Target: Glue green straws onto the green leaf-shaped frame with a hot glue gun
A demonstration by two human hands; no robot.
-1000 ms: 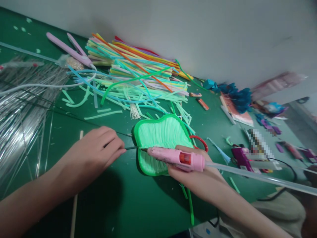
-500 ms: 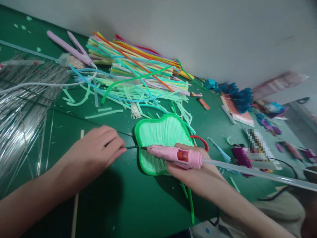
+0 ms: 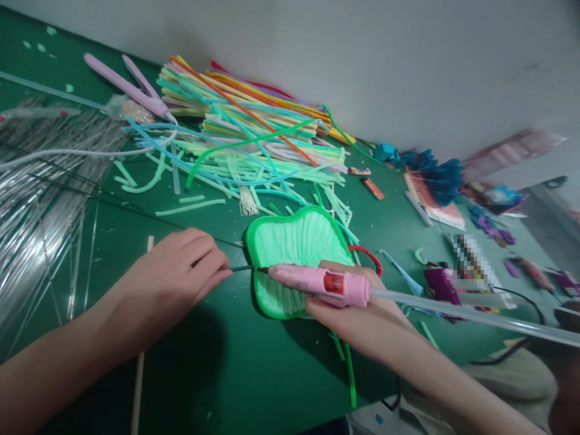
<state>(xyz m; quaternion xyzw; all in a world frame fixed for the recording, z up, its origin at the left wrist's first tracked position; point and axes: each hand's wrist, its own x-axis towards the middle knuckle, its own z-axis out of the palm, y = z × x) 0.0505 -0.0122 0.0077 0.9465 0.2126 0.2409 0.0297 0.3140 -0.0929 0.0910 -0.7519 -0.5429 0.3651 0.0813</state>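
My right hand (image 3: 357,302) is wrapped around a pink hot glue gun (image 3: 319,285) with a long clear glue stick (image 3: 444,309) running out of its back. The gun's dark nozzle meets the left edge of a wavy green panel (image 3: 294,238), which has a fuzzy darker rim and lies on the table. On the left, my left hand (image 3: 188,272) is closed, its fingertips pinching a thin dark wire (image 3: 241,269) that reaches to the panel's rim by the nozzle. How the wire joins the rim is covered by the nozzle tip.
Bundles of coloured pipe cleaners (image 3: 254,115) lie along the wall, with cut green pieces before them. Shiny silver strands (image 3: 49,181) spread at left near a pink hair straightener (image 3: 127,87). A wooden stick (image 3: 138,386) lies under my left forearm. Someone's clothed knee (image 3: 512,386) shows lower right.
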